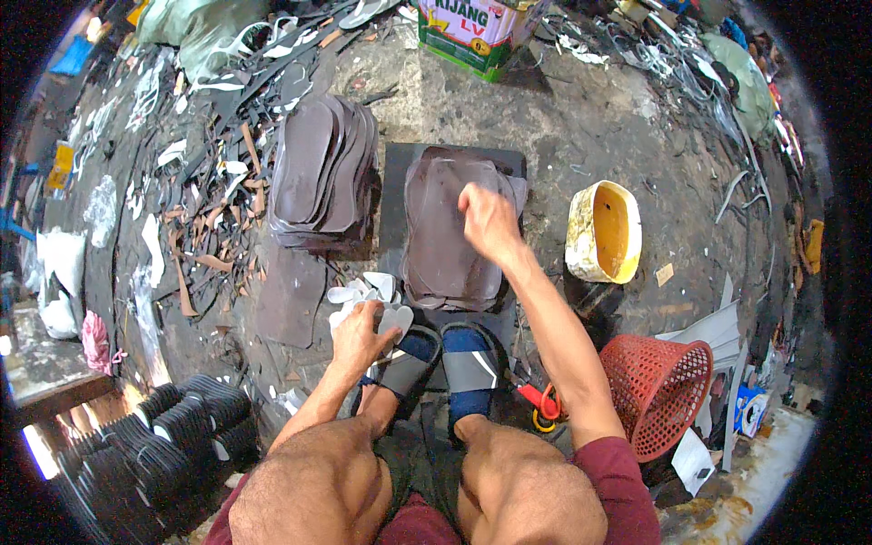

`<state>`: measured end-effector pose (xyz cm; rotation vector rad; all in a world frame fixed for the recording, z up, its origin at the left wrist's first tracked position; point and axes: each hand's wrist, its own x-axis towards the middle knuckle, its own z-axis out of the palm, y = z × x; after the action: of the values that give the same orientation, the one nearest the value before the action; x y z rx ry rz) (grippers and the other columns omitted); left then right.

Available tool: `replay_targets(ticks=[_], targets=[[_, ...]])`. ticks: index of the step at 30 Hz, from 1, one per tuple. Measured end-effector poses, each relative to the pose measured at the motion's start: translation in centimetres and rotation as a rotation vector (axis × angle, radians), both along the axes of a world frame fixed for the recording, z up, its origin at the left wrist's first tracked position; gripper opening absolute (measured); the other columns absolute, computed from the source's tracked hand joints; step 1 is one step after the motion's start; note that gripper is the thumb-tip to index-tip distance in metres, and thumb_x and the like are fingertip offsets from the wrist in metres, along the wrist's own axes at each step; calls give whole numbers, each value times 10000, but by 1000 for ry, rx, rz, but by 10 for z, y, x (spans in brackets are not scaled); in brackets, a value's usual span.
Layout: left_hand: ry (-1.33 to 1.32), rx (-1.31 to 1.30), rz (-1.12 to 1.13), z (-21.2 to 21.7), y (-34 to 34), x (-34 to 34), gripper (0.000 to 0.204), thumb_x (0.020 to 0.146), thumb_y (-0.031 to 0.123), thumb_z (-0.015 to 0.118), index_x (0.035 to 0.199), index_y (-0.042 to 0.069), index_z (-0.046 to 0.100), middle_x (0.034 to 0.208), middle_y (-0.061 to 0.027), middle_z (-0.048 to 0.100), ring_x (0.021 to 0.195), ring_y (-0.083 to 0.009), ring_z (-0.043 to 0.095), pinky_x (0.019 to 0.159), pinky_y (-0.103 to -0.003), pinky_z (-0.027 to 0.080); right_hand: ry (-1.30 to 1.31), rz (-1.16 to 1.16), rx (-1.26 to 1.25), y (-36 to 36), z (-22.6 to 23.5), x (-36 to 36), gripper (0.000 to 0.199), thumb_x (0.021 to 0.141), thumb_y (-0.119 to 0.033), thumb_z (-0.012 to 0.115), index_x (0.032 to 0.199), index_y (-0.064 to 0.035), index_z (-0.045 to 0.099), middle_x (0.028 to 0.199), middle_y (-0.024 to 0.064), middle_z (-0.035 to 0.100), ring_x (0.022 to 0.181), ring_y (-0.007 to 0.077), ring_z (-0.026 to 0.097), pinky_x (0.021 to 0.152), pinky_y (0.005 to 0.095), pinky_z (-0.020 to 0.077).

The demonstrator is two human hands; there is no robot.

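Workshop floor [581, 118], bare concrete, stained and littered with offcuts; person seated low, both sandalled feet planted ahead.

Item 1. Dark board [400, 182] lying flat on the floor before the feet, bearing a fanned stack of brown sole-shaped sheets [445, 245].

Item 2. Right hand [489, 221], resting on the upper right of that stack, fingers curled and pressed to the top sheet; whether a small tool or brush is pinched in them cannot be told.

Item 3. Left hand [359, 334], beside the left foot, fingers closed on a white heart-shaped cut-out [396, 320], atop a small heap of white cut-outs [363, 291].

Item 4. Second stack of brown soles [322, 173], left of the board, touching nothing in hand.

Item 5. Yellow tub [604, 232], open, right of the board, near the right forearm.

Item 6. Red mesh basket [656, 386], by the right knee.

Judgement: step in hand appears to be working the top sheet's surface while a white piece is readied. Next move likely calls for bringing the white piece across and seating it squarely on the top sheet.
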<state>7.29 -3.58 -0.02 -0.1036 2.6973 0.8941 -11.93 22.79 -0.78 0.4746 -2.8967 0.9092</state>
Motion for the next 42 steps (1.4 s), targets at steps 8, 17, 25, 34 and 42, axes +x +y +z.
replay_targets(ticks=[8, 17, 25, 34, 42], targets=[[-14, 85, -1, -15, -11, 1, 335, 802, 196, 793, 1121, 99, 759, 944, -130, 680, 898, -320, 674, 798, -439, 539, -608, 602, -554, 37, 202, 130, 219, 866, -20, 760, 1082, -58, 755, 971, 110, 779, 906, 282, 759, 823, 393, 592], [340, 92, -173, -9, 0, -13, 227, 777, 91, 815, 973, 57, 706, 910, -105, 678, 928, -311, 665, 869, -415, 534, -207, -65, -682, 59, 126, 18, 217, 955, 34, 676, 1156, -9, 746, 1104, 57, 762, 1012, 127, 701, 891, 275, 561], [31, 905, 431, 25, 2, -24, 418, 848, -61, 755, 1221, 48, 600, 1012, -96, 722, 873, -149, 715, 741, -281, 587, 178, -165, -200, 6, 29, 58, 473, 902, -169, 735, 1351, -39, 667, 1348, 242, 655, 1248, 407, 627, 1085, 462, 482], [-233, 716, 86, 17, 7, -26, 208, 809, 1, 844, 870, 60, 654, 837, -17, 707, 845, -139, 687, 800, -289, 549, 135, 202, -21, -6, 22, 145, 484, 848, -243, 818, 1313, -176, 701, 1334, 76, 690, 1255, 282, 640, 1056, 431, 514], [-421, 1234, 376, 19, 48, -77, 163, 859, 10, 831, 974, 27, 717, 918, -73, 738, 776, -146, 692, 722, -283, 558, -63, 217, -8, 45, 14, 61, 508, 844, -356, 808, 1328, -247, 698, 1457, 33, 632, 1399, 300, 533, 1092, 505, 463]])
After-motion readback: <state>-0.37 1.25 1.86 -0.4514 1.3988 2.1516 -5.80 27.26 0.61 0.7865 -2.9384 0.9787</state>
